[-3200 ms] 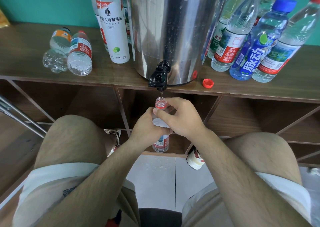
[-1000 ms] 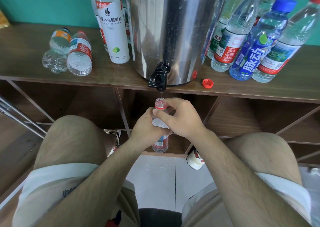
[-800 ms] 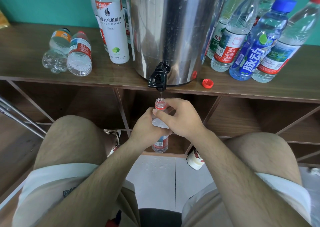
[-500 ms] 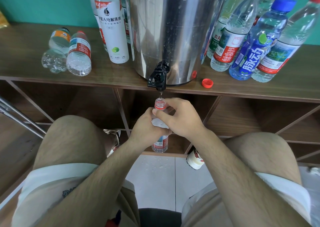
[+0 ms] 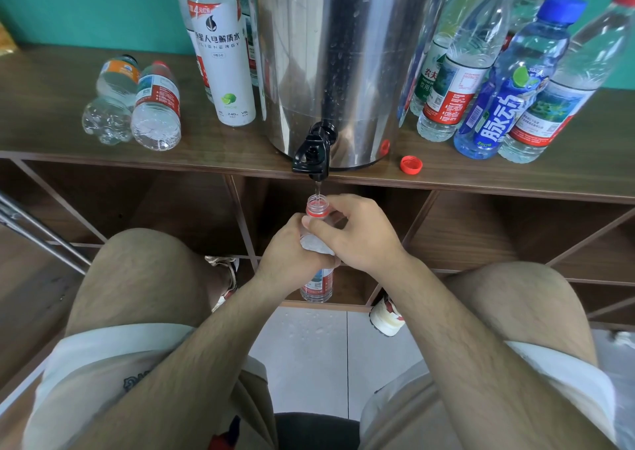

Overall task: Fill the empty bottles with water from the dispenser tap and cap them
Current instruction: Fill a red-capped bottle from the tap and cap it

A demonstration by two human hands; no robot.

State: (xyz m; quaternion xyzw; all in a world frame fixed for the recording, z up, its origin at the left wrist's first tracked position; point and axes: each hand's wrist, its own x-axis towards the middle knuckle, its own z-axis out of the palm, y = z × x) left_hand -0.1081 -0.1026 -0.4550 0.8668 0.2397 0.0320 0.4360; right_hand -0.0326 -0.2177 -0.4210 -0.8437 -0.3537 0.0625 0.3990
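A small clear bottle (image 5: pixel 316 283) with a red neck ring stands upright under the black tap (image 5: pixel 312 152) of the steel dispenser (image 5: pixel 343 54). A thin stream of water runs from the tap into its open mouth. My left hand (image 5: pixel 292 253) wraps the bottle's body from the left. My right hand (image 5: pixel 357 233) grips its shoulder and neck from the right. The bottle's middle is hidden by my fingers. A loose red cap (image 5: pixel 411 164) lies on the shelf just right of the dispenser.
Two small bottles (image 5: pixel 156 106) lie on their sides on the wooden shelf (image 5: pixel 51 106) at the left. A tall white-labelled bottle (image 5: pixel 223 54) stands beside the dispenser. Several capped bottles, one blue-labelled (image 5: pixel 508 99), stand at the right. My knees flank open cubbies below.
Nothing has visibly moved. Both hands keep the bottle under the running tap; the view has shifted only slightly.
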